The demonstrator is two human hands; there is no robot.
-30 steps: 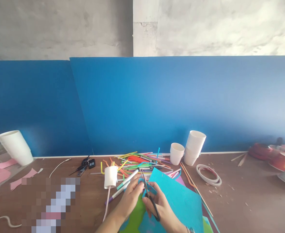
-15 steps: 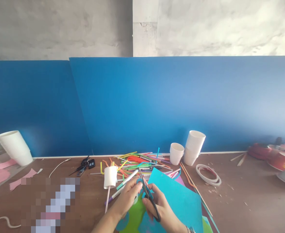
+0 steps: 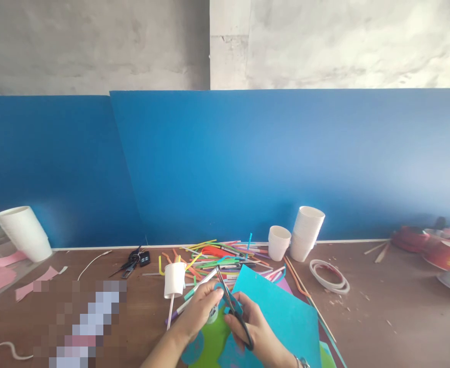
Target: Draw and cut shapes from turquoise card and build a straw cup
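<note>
My right hand (image 3: pixel 253 322) grips black-handled scissors (image 3: pixel 243 327), its fingers in the loops and the blades pointing up and to the left. Between thumb and fingers, my left hand (image 3: pixel 202 309) pinches a small piece of blue paper (image 3: pixel 217 286) beside the blades. Part of that piece is hidden by the fingers and the scissors. Below the hands lie green paper (image 3: pixel 211 337) and rounded blue cutouts (image 3: pixel 194 350). A large blue sheet (image 3: pixel 278 312) lies to the right, partly behind my right hand.
Many coloured straws and markers (image 3: pixel 220 263) are heaped behind the hands. A white paper cup with straws (image 3: pixel 174 280) stands left. Stacked cups (image 3: pixel 307 232), a single cup (image 3: pixel 279 243) and a white tape ring (image 3: pixel 330 276) are right. Keys (image 3: pixel 135 260) lie back left.
My left hand has shifted slightly down and left with the blue paper piece. The scissors and my right hand have barely moved.
</note>
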